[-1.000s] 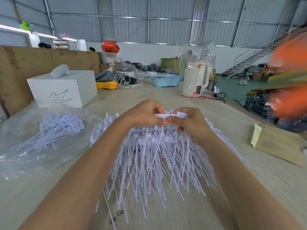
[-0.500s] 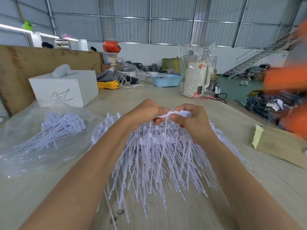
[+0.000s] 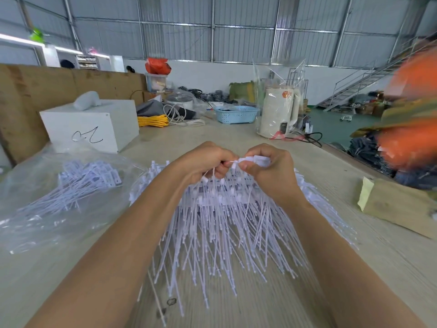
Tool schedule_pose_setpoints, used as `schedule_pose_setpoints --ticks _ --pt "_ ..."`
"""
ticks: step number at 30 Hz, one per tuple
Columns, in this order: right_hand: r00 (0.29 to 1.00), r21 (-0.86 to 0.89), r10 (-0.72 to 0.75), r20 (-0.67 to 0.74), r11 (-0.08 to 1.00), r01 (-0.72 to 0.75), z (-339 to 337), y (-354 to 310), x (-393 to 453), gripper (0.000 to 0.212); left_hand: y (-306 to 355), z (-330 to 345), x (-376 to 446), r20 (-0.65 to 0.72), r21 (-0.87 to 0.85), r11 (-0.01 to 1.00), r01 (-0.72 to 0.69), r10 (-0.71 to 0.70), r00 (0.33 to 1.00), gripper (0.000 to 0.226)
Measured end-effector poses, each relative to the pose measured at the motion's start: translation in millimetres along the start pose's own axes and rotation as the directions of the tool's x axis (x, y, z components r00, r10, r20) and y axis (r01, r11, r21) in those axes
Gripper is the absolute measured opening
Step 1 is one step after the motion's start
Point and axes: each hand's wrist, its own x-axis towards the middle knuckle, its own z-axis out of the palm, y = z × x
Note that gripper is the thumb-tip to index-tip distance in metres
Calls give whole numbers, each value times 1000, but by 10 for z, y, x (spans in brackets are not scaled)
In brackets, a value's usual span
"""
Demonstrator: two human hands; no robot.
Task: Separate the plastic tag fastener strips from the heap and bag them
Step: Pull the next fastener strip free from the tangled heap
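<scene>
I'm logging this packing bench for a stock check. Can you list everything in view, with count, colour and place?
heap of tag fastener strips: one heap, white, table centre
held strip: one, white, above the heap
plastic bag: one, clear, left, holding strips
bagged strips: one bundle, white, inside the bag
white box: one, far left
kettle: one, cream, in clear wrap, far centre
basket: one, light blue, beside the kettle
yellow cord: one coil, right of the box
wooden block: one, tan, right edge
table: one, pale wood
left hand: grip on the held strip
right hand: grip on the held strip
</scene>
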Motion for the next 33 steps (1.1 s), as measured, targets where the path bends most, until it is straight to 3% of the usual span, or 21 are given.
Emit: schedule_pose_setpoints --ticks 3,5,7,9,15,18,20,22,23,24,26,29,31,33 --pt "999 -17 45 -6 999 -45 29 17 3 18 4 12 -5 -24 45 999 -14 16 1000 33" --pt "985 8 144 -96 990 -144 -36 75 23 15 19 -18 -33 4 70 997 -16 16 1000 37" --pt "926 140 312 -215 948 -287 -228 154 67 7 48 -70 -64 24 111 993 -33 31 999 43" --pt "873 267 428 -232 891 -366 -380 200 87 6 90 -117 -90 -4 193 979 -63 65 998 39" --pt "883 509 452 -127 794 -333 -526 51 151 9 104 -71 -153 165 375 922 -93 32 986 18" --pt "877 638 466 -113 711 -296 -748 36 166 38 93 -117 -154 207 443 891 -97 3 978 21" --pt "930 810 367 -2 546 -214 -837 20 146 20 81 -133 -152 214 462 880 -111 11 977 25" --pt "967 954 217 134 237 -185 -832 -1 125 19 58 -133 -142 225 457 881 -124 20 974 25" --pt "969 970 170 180 133 -203 -806 -11 120 16 53 -131 -143 228 455 881 -128 23 973 24" --pt "966 967 145 214 109 -230 -767 -23 114 13 49 -131 -145 228 458 879 -131 27 973 23" --pt "954 913 161 253 287 -290 -677 -46 97 16 51 -134 -140 223 455 880 -135 34 974 22" --pt "929 566 220 297 743 -357 -514 -78 61 22 54 -129 -141 203 446 887 -123 34 979 23" --pt "928 377 226 296 865 -330 -406 -105 30 26 51 -112 -133 174 483 868 -116 34 984 30" --pt "937 314 213 277 902 -297 -318 -102 19 27 56 -84 -127 139 487 864 -129 69 988 34"
